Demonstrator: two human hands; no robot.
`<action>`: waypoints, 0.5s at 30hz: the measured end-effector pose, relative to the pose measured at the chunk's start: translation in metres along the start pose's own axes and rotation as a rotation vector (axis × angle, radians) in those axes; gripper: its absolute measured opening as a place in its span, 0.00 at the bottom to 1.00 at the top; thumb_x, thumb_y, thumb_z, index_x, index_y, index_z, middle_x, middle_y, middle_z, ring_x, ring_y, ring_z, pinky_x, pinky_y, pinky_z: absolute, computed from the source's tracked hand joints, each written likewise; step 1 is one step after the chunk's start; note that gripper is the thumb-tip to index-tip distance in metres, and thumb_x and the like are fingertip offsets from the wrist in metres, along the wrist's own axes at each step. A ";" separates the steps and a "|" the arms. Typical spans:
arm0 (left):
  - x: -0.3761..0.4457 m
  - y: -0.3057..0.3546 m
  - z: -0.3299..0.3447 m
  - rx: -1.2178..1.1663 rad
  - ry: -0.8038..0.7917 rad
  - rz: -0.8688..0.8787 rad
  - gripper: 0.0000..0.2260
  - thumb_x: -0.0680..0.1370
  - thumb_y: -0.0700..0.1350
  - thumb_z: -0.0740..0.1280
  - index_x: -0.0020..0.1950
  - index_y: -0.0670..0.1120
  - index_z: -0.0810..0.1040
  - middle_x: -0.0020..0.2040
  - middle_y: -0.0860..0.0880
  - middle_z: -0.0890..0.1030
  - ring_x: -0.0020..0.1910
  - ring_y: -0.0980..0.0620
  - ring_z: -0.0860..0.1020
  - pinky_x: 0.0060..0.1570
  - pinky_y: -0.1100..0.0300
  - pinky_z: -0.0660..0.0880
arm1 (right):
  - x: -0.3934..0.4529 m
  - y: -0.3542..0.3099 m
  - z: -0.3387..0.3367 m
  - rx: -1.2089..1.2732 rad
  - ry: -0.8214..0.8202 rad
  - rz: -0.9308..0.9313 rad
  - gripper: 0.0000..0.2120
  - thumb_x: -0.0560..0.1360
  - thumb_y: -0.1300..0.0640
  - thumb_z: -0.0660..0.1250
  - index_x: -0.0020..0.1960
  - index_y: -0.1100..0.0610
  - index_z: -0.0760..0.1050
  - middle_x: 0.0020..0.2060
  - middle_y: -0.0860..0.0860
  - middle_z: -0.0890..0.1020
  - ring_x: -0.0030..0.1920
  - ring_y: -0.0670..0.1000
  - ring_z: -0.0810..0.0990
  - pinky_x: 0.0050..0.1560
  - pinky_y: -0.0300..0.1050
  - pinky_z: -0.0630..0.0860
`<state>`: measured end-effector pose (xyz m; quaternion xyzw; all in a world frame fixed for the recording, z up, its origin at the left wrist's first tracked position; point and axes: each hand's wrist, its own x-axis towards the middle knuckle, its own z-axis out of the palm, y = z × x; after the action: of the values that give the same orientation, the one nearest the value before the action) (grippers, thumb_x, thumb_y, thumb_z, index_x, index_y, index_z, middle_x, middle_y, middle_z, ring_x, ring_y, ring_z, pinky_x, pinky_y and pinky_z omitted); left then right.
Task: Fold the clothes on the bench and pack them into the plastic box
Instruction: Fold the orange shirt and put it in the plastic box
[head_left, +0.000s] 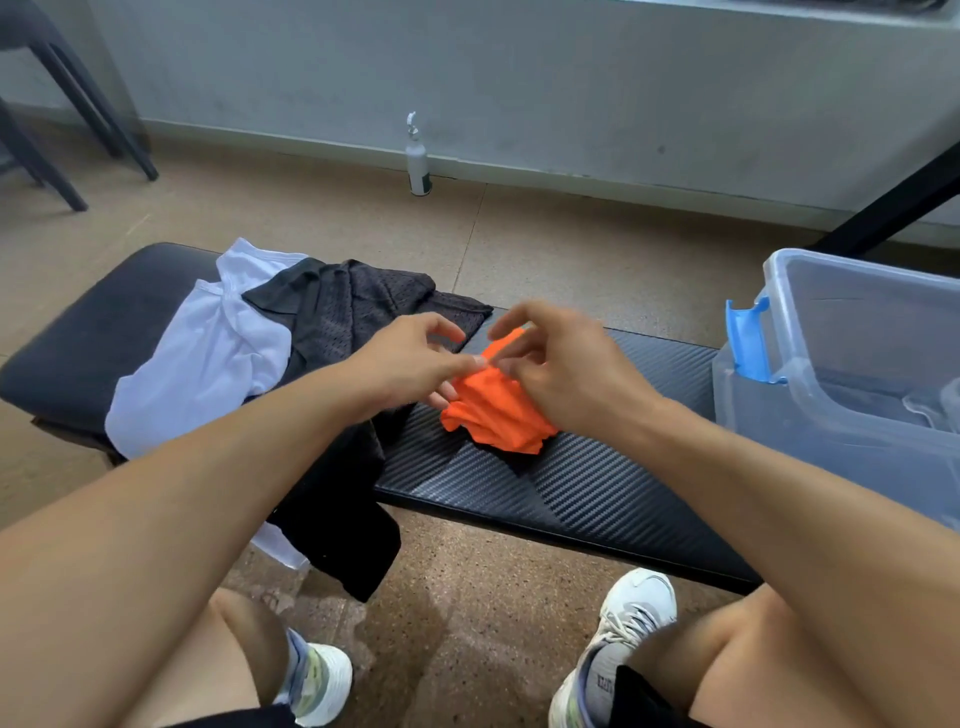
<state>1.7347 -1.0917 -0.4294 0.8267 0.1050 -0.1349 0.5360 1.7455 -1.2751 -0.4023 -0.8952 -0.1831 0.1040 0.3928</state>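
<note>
Fingers (480, 362) of both hands pinch orange cloth (493, 410) over black textured worktop (597, 483); brown speckled floor (467, 623) below, grey wall (519, 78) beyond.

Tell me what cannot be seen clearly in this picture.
- Orange garment, head view: both hands cover its top, so its type is unclear.
- Right hand: motion blur hides the fingers' grip.
- Plastic box: cut off by the right edge.
- White bottle: label too small to read.
</note>
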 end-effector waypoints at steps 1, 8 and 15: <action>0.000 -0.001 0.002 0.038 -0.002 0.022 0.19 0.75 0.42 0.76 0.64 0.43 0.76 0.48 0.41 0.85 0.36 0.50 0.83 0.35 0.61 0.80 | 0.004 0.004 -0.005 -0.017 0.054 0.009 0.13 0.74 0.61 0.74 0.53 0.46 0.78 0.43 0.44 0.85 0.45 0.44 0.83 0.48 0.43 0.78; 0.000 -0.002 0.000 0.241 0.013 0.106 0.21 0.73 0.37 0.74 0.65 0.47 0.77 0.48 0.50 0.85 0.47 0.49 0.84 0.54 0.53 0.81 | 0.015 0.037 -0.010 -0.253 -0.180 0.376 0.45 0.64 0.35 0.78 0.74 0.53 0.68 0.66 0.51 0.77 0.64 0.52 0.77 0.66 0.51 0.73; -0.004 0.001 0.000 0.285 -0.021 0.086 0.26 0.69 0.66 0.73 0.61 0.55 0.78 0.53 0.56 0.82 0.52 0.57 0.81 0.56 0.55 0.78 | 0.009 0.024 0.005 -0.140 -0.121 0.110 0.38 0.60 0.45 0.84 0.66 0.47 0.72 0.57 0.45 0.76 0.55 0.47 0.77 0.53 0.44 0.76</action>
<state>1.7310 -1.0919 -0.4272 0.8967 0.0437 -0.1339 0.4196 1.7577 -1.2835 -0.4240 -0.9213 -0.1639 0.1659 0.3112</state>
